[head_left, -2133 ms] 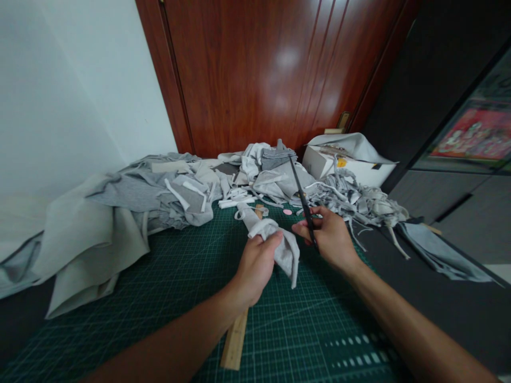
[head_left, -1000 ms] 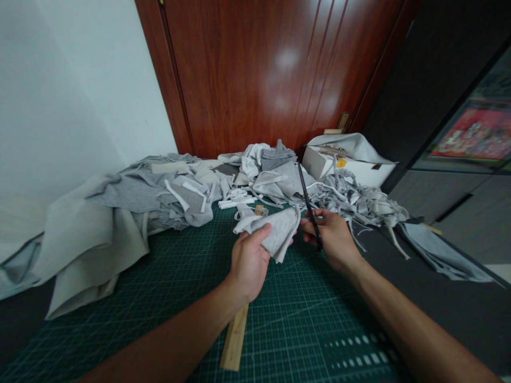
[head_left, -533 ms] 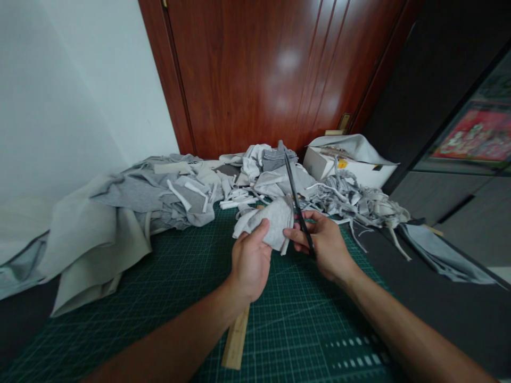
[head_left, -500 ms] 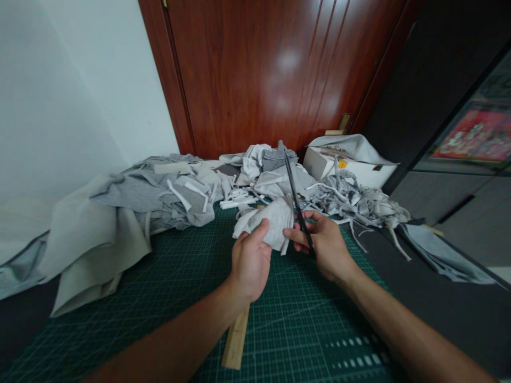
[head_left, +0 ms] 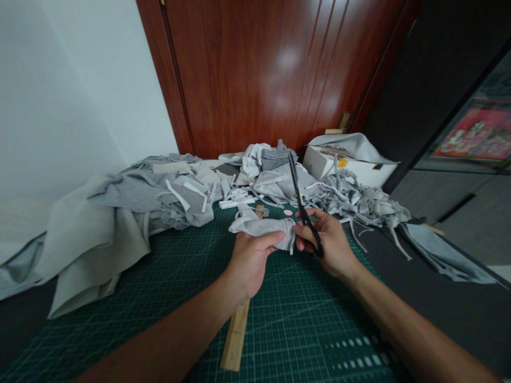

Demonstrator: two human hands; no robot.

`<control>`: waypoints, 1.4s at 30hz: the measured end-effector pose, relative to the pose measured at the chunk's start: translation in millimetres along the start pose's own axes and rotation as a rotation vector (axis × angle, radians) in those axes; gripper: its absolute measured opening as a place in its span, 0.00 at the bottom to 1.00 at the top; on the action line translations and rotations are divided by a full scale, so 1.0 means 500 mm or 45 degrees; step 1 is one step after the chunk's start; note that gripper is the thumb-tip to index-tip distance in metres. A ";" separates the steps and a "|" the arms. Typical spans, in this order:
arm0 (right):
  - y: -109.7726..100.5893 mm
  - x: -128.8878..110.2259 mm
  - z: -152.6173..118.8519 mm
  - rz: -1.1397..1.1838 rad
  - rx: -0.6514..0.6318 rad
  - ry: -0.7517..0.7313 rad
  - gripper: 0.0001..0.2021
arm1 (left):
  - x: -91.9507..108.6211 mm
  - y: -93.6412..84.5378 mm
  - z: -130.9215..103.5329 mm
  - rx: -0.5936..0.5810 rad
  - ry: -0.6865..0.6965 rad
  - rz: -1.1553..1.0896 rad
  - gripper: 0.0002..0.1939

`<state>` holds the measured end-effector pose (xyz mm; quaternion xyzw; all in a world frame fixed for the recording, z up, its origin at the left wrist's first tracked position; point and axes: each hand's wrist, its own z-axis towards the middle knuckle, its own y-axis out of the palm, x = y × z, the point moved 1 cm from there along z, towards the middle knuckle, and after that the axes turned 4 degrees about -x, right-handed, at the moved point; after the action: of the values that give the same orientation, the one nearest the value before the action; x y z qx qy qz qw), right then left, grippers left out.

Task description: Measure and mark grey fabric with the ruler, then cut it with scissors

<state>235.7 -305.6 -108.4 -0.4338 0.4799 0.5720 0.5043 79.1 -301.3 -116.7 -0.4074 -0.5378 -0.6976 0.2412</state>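
Observation:
A light grey piece of fabric is pinched in my left hand, its thumb lying on top near the right edge. My right hand is closed around a pair of black scissors, whose blades point up and away from me. The right fingertips are at the fabric's right edge; whether they pinch it too is hard to see. Under the fabric and my left wrist, a wooden ruler lies on the green cutting mat. Beyond the fabric is a small pink disc.
Grey and cream cloth is heaped on the left. Tangled fabric strips lie at the right, before a white box. White scraps and more cloth sit at the back, against a wooden door.
The fabric has been folded down flatter, and my left thumb has moved right onto its edge. The scissors have shifted slightly right and down. The pink disc has come into view.

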 end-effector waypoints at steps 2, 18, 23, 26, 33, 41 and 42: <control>-0.001 0.000 0.000 -0.010 -0.024 -0.016 0.25 | 0.000 -0.002 0.001 0.011 -0.019 0.009 0.15; 0.026 0.004 -0.026 -0.112 -0.122 0.067 0.30 | 0.063 -0.018 0.037 0.292 0.259 -0.090 0.16; 0.048 -0.004 -0.053 -0.150 -0.359 0.111 0.32 | 0.128 -0.052 0.074 0.501 0.482 -0.188 0.17; 0.061 -0.012 -0.063 -0.154 -0.542 0.124 0.32 | 0.158 -0.074 0.091 0.602 0.546 -0.212 0.14; 0.078 -0.015 -0.070 -0.222 -0.727 0.075 0.29 | 0.181 -0.074 0.093 0.633 0.660 -0.170 0.11; 0.080 -0.007 -0.074 -0.189 -0.730 0.140 0.26 | 0.164 -0.045 0.073 0.616 0.751 -0.005 0.13; 0.080 -0.007 -0.074 -0.184 -0.726 0.143 0.26 | 0.162 -0.041 0.071 0.612 0.764 0.009 0.13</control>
<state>196.8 -344.0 -106.8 -0.6219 0.2949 0.6214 0.3744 29.5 -252.9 -57.7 -0.1189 -0.5901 -0.6389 0.4790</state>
